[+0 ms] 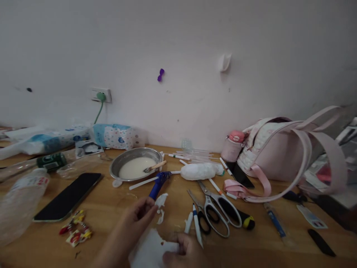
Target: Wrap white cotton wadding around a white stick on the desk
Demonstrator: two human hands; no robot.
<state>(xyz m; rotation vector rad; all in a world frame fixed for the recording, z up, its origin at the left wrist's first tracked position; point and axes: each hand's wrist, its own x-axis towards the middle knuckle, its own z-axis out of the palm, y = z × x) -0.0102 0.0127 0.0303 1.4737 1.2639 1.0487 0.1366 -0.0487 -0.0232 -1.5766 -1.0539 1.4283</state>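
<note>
Two hands' fingers pinching white tissue over cluttered wooden table, white wall behind.

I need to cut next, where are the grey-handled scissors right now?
In the head view the grey-handled scissors lie on the wooden table, right of centre, just beyond the right hand, with the pink bag behind them.

**Torn tissue and a blue stick**

A small white tissue scrap – ragged, crumpled – is pinched at its edge, just off the worktop. Touching it, a blue stick lies slanted toward the metal bowl. A larger white tissue sheet lies flat at the near edge, pinned down.
</note>
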